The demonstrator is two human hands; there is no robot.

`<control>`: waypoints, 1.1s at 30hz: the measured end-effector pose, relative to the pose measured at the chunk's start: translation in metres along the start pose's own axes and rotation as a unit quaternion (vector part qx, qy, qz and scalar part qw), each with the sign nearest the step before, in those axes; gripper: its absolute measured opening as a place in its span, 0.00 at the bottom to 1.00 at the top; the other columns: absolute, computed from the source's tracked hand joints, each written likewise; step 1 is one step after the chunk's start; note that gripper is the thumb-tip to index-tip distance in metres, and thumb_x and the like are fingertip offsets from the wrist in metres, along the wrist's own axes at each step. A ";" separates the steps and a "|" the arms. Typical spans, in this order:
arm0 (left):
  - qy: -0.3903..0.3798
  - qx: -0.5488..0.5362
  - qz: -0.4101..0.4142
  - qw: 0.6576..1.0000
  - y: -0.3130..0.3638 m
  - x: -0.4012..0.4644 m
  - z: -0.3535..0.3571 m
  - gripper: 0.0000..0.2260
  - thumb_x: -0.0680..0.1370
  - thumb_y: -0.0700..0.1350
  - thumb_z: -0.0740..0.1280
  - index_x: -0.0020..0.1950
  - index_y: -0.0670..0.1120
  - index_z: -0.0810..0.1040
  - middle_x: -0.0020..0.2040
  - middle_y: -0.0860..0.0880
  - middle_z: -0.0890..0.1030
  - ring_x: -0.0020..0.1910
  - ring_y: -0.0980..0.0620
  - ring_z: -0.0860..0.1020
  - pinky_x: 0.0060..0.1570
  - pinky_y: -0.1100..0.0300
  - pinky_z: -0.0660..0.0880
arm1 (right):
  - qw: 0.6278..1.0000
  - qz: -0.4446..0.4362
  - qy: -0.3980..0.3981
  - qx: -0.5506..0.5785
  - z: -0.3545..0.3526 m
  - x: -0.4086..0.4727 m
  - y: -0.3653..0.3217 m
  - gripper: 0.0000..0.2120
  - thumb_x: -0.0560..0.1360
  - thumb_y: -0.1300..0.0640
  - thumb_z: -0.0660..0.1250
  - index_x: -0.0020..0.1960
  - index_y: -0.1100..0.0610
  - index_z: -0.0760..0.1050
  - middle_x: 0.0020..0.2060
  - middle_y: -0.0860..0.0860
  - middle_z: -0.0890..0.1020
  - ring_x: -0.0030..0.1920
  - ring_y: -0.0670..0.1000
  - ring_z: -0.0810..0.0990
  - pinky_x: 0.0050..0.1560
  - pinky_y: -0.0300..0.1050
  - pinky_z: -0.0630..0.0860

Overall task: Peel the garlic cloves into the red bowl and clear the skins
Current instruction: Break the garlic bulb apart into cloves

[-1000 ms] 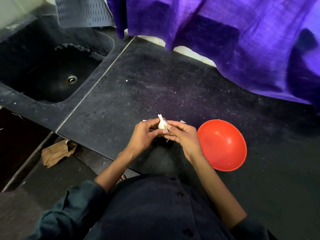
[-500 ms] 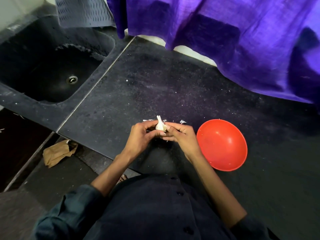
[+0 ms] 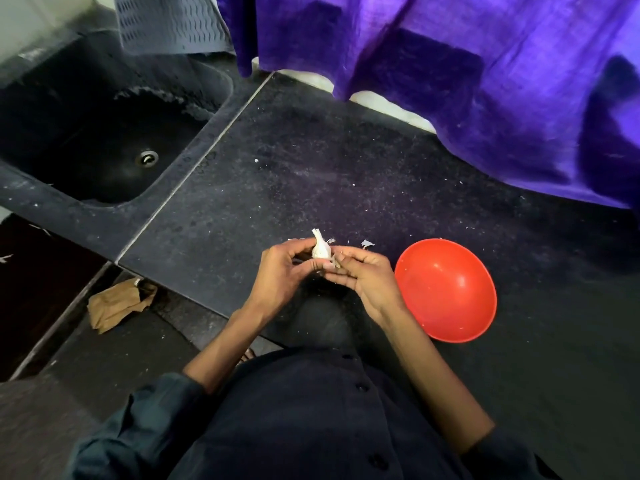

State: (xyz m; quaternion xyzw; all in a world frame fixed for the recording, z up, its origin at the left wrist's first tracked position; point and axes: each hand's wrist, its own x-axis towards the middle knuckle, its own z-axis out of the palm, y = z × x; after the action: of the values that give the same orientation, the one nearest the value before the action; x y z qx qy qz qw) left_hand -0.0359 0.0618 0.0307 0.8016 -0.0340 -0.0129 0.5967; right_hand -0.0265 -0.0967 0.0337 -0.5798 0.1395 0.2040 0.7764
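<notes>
A white garlic bulb [image 3: 320, 249] with its stem pointing up sits between my two hands above the dark counter. My left hand [image 3: 284, 277] grips it from the left with curled fingers. My right hand [image 3: 363, 277] pinches at its right side, where a bit of loose skin sticks out. The red bowl [image 3: 446, 289] stands on the counter just right of my right hand and looks empty apart from tiny specks. A few white skin flakes [image 3: 367, 243] lie on the counter just beyond my hands.
A dark sink [image 3: 104, 140] with a drain lies at the far left. Purple cloth [image 3: 450, 81] hangs over the counter's back edge. A grey perforated mat [image 3: 169, 22] is at the top left. Crumpled brown paper [image 3: 117, 303] lies on the floor below the counter edge.
The bulb has turned slightly in my hands and my right fingers have shifted along its side. A few more skin flakes lie on the counter by my hands.
</notes>
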 end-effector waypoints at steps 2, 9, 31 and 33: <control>-0.017 0.062 0.014 0.998 -0.003 0.000 -0.001 0.11 0.70 0.48 0.75 0.51 0.47 0.84 0.44 0.51 0.84 0.44 0.54 0.82 0.47 0.61 0.78 | 1.000 0.022 -0.006 0.009 0.001 0.000 -0.001 0.09 0.80 0.68 0.60 0.52 0.64 0.79 0.45 0.59 0.84 0.43 0.52 0.84 0.49 0.46 0.82; -0.033 0.165 0.051 0.984 -0.009 -0.002 -0.002 0.09 0.72 0.41 0.75 0.51 0.44 0.83 0.40 0.55 0.77 0.38 0.60 0.75 0.40 0.74 0.68 | 0.999 0.014 -0.034 -0.035 0.002 -0.005 -0.002 0.07 0.77 0.68 0.65 0.49 0.59 0.80 0.43 0.55 0.84 0.42 0.48 0.83 0.53 0.46 0.81; -0.016 0.200 0.038 0.979 -0.011 -0.002 0.004 0.08 0.72 0.43 0.74 0.49 0.42 0.82 0.40 0.48 0.79 0.38 0.50 0.76 0.40 0.65 0.71 | 0.999 0.023 0.000 -0.029 0.003 -0.002 0.005 0.11 0.76 0.73 0.62 0.48 0.62 0.81 0.38 0.54 0.85 0.38 0.46 0.83 0.46 0.40 0.81; -0.008 0.186 0.026 0.982 -0.013 -0.001 0.004 0.10 0.72 0.44 0.75 0.48 0.41 0.81 0.41 0.46 0.81 0.39 0.47 0.78 0.42 0.57 0.74 | 0.999 0.049 0.000 0.004 -0.001 -0.001 0.004 0.08 0.76 0.72 0.62 0.51 0.66 0.79 0.40 0.57 0.84 0.39 0.49 0.84 0.45 0.41 0.81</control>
State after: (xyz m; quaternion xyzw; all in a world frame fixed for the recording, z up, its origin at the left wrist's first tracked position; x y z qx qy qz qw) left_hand -0.0371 0.0618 0.0174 0.8975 -0.0612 0.0026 0.4368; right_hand -0.0293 -0.0964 0.0303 -0.5690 0.1686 0.2407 0.7680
